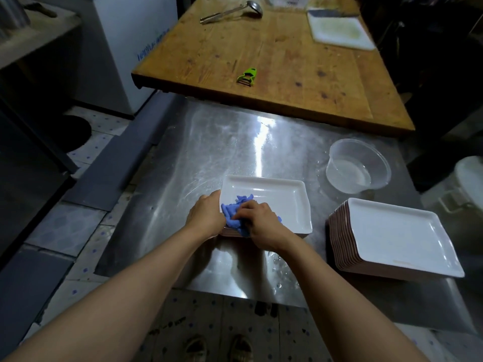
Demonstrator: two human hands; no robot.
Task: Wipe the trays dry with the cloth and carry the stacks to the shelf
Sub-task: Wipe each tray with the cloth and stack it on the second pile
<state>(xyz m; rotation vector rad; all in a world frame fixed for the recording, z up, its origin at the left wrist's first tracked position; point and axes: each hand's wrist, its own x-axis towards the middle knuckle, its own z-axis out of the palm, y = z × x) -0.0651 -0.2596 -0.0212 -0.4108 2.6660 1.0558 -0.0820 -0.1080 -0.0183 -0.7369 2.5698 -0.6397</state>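
White tray [277, 202] holds the blue cloth [235, 214], gripped by right hand [258, 220]; left hand [207, 214] clasps its edge.

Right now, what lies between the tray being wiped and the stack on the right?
Only bare steel counter, seen in the head view. The tray and the stack stand apart; the tub sits farther back.
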